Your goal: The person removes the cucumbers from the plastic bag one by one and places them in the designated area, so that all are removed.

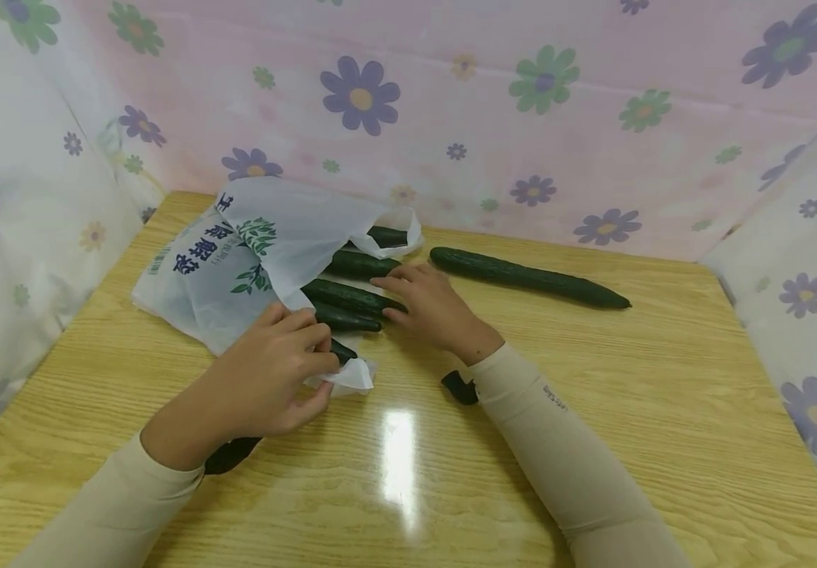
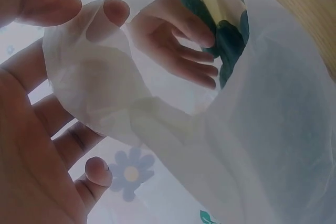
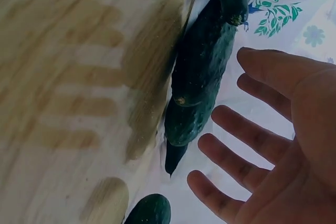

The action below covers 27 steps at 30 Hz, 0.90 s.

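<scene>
A white plastic bag (image 1: 202,292) with dark printed characters and green leaves lies on its side, its mouth towards the right. Several dark green cucumbers (image 1: 353,298) stick out of it. My left hand (image 1: 273,375) pinches the near edge of the bag's mouth; the left wrist view shows the thin plastic (image 2: 100,77) between thumb and finger. By the cucumber ends is my right hand (image 1: 429,308), its fingers spread. In the right wrist view the right hand (image 3: 283,124) holds nothing and the cucumber tips (image 3: 202,61) lie just past its fingers.
A single long cucumber (image 1: 529,278) lies outside the bag, to the right on the wooden table (image 1: 628,410). Flowered cloth (image 1: 451,102) hangs behind the table and along both sides. Black pieces (image 1: 459,388) show at both wrists.
</scene>
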Motion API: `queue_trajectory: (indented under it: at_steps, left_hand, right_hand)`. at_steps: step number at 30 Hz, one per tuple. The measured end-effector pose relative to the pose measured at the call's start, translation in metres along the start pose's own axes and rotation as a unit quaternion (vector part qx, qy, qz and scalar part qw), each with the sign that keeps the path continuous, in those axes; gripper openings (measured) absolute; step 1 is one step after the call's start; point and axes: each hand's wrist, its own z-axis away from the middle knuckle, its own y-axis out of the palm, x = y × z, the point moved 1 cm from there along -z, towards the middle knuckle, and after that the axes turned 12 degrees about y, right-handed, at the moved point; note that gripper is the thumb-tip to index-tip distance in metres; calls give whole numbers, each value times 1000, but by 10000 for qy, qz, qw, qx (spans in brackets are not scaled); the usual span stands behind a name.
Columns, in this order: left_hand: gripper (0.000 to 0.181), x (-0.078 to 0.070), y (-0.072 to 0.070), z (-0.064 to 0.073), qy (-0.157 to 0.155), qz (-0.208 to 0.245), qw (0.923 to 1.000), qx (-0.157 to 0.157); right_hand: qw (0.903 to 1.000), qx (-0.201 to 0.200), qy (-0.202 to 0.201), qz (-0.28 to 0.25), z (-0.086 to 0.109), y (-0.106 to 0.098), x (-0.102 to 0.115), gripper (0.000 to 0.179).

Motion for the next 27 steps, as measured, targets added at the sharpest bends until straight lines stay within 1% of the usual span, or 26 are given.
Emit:
queue_trajectory:
  at_steps: [5, 10, 13, 16, 21, 27]
  left_hand:
    - [6, -1, 1, 0, -9, 49, 10000, 23]
    - [6, 0, 2, 0, 8, 22, 10000, -23]
    - [6, 0, 1, 0, 9, 20, 10000, -52]
    - [6, 1, 1, 1, -4, 44, 10000, -50]
    - [6, 1, 1, 2, -11, 51, 10000, -53]
    - [5, 2, 2, 2, 39, 35, 10000, -39]
  right_hand:
    - [9997, 182, -63, -132, -2, 5, -1, 51]
    - [9974, 541, -79, -477, -6, 7, 0, 49]
    - [9958, 715, -84, -567, -8, 9, 1, 49]
    - [9952, 832, -49, -505, -10, 11, 2, 49]
    - [9944, 918, -103, -508, -17, 12, 5, 50]
    - [9934, 1043, -126, -457, -26, 11, 9, 54]
